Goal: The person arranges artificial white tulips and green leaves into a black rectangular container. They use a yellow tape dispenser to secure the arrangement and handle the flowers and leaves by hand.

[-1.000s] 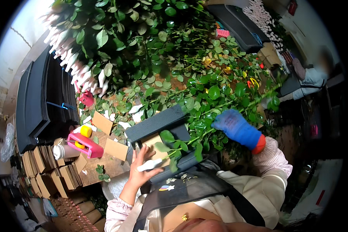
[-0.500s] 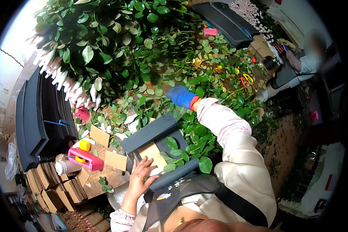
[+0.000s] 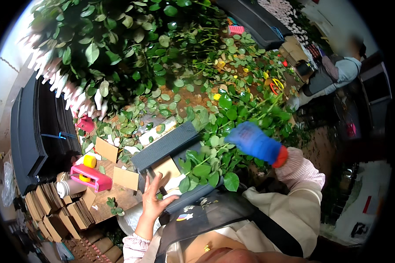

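A dark grey corrugated sheet (image 3: 166, 147) is folded up in front of my body, with a brown cardboard piece (image 3: 166, 168) inside it. Leafy green stems (image 3: 202, 170) lie across the sheet, and white heads (image 3: 174, 184) show at their left end. My left hand (image 3: 151, 199), bare, rests by the sheet's left end with thumb and fingers apart. Over the leaves to the right is my right hand (image 3: 255, 142) in a blue glove with an orange cuff. Motion blurs its fingers, so any grip is unclear.
A pink tape dispenser (image 3: 92, 177), a cup (image 3: 70, 188) and stacked cardboard (image 3: 52, 204) stand at left, below dark sheets (image 3: 39, 136). Wrapped flower bunches (image 3: 118, 48) fill the far left. Yellow-and-red scissors (image 3: 276, 87) lie far right, near another person (image 3: 338, 72).
My right hand has come back from the far middle of the table, nearer to me and rightward. My left hand stays by the sheet, its fingers spread wider. The whole view has shifted slightly.
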Tool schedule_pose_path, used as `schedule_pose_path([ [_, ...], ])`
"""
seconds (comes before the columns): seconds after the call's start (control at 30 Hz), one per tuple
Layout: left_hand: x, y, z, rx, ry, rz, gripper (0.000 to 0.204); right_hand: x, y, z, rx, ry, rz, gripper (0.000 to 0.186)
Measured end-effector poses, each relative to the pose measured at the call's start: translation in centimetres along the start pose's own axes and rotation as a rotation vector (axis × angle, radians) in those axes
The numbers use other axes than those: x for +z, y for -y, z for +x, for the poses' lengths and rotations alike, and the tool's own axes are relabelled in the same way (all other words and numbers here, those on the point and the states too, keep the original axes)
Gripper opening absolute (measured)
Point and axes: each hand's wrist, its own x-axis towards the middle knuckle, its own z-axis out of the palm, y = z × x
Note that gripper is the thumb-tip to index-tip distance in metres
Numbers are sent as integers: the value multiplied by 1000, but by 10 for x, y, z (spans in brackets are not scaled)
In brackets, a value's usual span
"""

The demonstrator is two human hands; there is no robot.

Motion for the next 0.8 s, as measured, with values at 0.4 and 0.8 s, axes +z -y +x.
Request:
schedule_pose_path([
  [0.4, 37, -28, -27, 61, 97, 186, 54, 29, 54, -125, 303, -790, 393, 42],
  [0.8, 89, -22, -65, 66, 157, 42, 54, 429, 101, -407, 892, 232, 699, 37],
])
